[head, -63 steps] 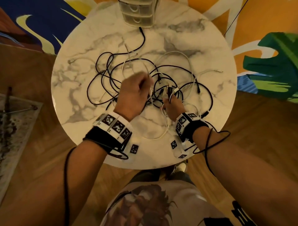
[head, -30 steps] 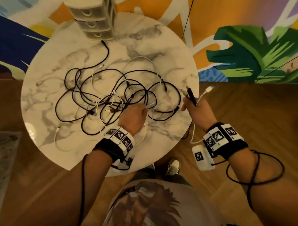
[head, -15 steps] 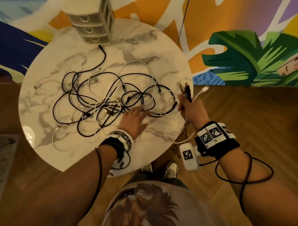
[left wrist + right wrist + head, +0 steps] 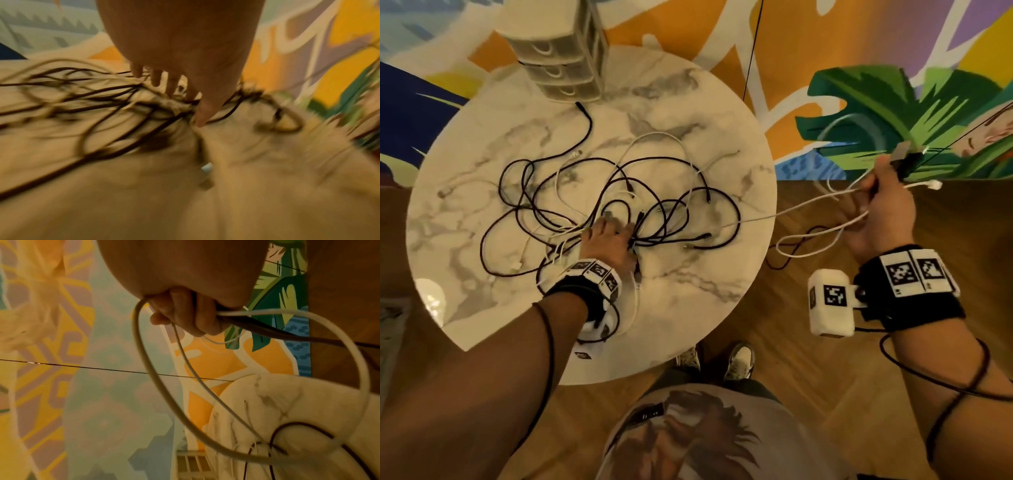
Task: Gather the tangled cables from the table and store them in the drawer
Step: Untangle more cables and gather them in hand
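A tangle of black and white cables (image 4: 619,202) lies on the round marble table (image 4: 688,308). My left hand (image 4: 607,240) presses flat on the middle of the tangle (image 4: 115,104), fingers (image 4: 170,84) straight among the strands. Off the table's right edge my right hand (image 4: 883,202) is raised and grips a white cable (image 4: 808,209) and a black cable end (image 4: 909,164). The white cable (image 4: 156,386) runs taut from the fist (image 4: 185,314) back to the pile. A small clear drawer unit (image 4: 561,58) stands at the table's far edge, drawers closed.
Wooden floor (image 4: 825,394) surrounds the table. A bright painted wall (image 4: 859,85) rises behind it. A thin dark line (image 4: 751,48) hangs in front of the wall. My shoes (image 4: 739,359) stand at the table's near edge. A grey mat (image 4: 390,325) lies far left.
My right hand has pulled away to the right and upward, drawing the white cable out of the pile. My left hand stays pressed on the tangle.
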`<state>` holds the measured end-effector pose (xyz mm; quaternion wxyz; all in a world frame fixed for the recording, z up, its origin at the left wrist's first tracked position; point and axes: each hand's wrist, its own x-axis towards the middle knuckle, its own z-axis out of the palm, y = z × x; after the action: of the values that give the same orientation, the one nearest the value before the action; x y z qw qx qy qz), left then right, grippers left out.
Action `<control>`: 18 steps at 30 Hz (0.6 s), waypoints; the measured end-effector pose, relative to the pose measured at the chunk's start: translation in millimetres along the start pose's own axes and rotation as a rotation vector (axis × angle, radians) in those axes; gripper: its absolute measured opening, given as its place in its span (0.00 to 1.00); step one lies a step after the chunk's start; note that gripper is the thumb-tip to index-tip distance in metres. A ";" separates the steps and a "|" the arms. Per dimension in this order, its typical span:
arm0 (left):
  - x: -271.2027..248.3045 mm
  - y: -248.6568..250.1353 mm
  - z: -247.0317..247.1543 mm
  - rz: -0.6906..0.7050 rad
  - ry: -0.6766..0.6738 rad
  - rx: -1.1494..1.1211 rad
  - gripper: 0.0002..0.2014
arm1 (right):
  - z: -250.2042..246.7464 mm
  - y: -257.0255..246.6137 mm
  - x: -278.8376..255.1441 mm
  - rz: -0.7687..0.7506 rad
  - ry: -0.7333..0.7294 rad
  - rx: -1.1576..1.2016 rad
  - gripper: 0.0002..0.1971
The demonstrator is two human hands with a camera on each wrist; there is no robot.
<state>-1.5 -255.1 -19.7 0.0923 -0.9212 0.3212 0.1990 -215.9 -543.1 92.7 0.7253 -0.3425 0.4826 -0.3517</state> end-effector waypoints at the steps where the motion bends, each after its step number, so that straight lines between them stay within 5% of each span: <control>1: -2.8 16.9 -10.6 0.042 0.090 -0.058 0.30 | 0.6 1.9 -0.7 0.016 -0.027 -0.022 0.21; 4: -14.6 89.9 -37.1 0.411 0.400 -0.357 0.27 | 10.0 17.9 -6.3 0.071 -0.093 -0.132 0.22; 6: -23.6 134.7 -49.9 0.529 0.284 -0.500 0.28 | 16.8 24.5 -10.0 0.095 -0.134 -0.207 0.23; 10: -16.9 145.3 -29.9 0.388 -0.192 -0.508 0.13 | 14.5 15.9 -3.6 0.053 -0.161 -0.152 0.22; 15: -12.7 66.8 -6.2 0.217 -0.085 -0.587 0.14 | -11.8 1.1 15.9 0.011 0.003 -0.105 0.22; 18: -1.3 56.1 -35.8 0.028 0.115 -0.598 0.20 | -27.9 15.8 23.6 0.012 0.127 -0.412 0.21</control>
<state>-26.6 -308.6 10.8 -0.2043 -0.9127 0.2659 0.2334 -232.6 -559.2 60.3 0.6102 -0.4579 0.5910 -0.2621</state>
